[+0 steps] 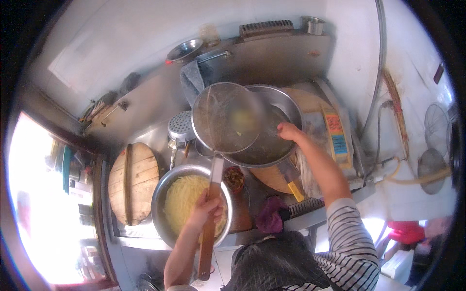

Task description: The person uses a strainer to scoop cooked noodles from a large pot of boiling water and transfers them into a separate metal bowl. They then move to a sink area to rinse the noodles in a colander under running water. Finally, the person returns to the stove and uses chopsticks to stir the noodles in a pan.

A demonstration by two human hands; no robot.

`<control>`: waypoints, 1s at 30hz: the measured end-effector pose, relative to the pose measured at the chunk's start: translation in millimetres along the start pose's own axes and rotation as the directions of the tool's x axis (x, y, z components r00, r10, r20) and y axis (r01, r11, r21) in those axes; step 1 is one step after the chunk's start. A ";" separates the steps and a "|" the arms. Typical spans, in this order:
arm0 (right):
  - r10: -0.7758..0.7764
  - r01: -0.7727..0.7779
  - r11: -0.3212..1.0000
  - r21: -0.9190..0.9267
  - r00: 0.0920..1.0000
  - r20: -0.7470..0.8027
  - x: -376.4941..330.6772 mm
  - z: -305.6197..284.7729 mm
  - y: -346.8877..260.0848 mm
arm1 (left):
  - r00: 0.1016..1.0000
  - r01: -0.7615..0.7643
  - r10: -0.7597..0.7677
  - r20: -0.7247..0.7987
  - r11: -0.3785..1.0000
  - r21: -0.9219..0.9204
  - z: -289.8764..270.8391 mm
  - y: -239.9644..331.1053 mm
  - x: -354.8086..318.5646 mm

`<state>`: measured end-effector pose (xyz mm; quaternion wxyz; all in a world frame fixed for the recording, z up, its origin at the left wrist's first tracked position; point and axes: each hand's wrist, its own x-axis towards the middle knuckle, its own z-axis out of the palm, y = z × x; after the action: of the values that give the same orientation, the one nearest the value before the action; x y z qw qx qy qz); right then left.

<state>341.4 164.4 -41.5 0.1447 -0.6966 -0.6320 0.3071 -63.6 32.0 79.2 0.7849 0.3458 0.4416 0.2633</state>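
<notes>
My left hand [206,209] grips the wooden handle of a large round mesh strainer [224,117], held over a wide metal basin [281,104]. My right hand [290,131] holds the basin's rim and tilts it toward the strainer. A few pale yellow shreds lie in the mesh. Below the handle stands a metal bowl [162,194] full of pale yellow shredded food.
A round wooden lid [133,182] lies left of the bowl. A perforated metal ladle [181,127], a small bowl of dark red paste [234,178], a cleaver with a yellow handle [291,177] on a wooden board, and a purple cloth [269,216] surround the work spot.
</notes>
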 end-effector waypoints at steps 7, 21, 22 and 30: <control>0.110 -0.015 0.946 -0.325 0.955 0.277 26.3 44.4 9.4 | 0.853 -0.158 0.237 -0.465 0.967 0.201 -58.9 -51.3 -139.8; 0.128 -0.100 0.973 -0.209 0.984 0.123 94.6 134.5 -57.6 | 0.493 0.615 0.475 -0.729 0.402 0.679 -42.0 -108.4 -294.9; 0.109 -0.085 0.974 -0.210 0.988 0.107 94.0 140.2 -74.2 | 0.479 0.595 0.507 -0.717 0.414 0.689 -42.2 -110.6 -295.6; -0.099 0.115 0.965 -0.235 0.992 0.078 113.0 180.3 -91.0 | 0.575 -0.117 0.531 -0.622 0.807 0.579 -45.5 -44.3 -182.4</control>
<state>160.6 254.8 -154.3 0.0553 -0.6632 -0.7056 0.2433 -184.6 -112.5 121.3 0.3486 0.4614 0.7053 0.4101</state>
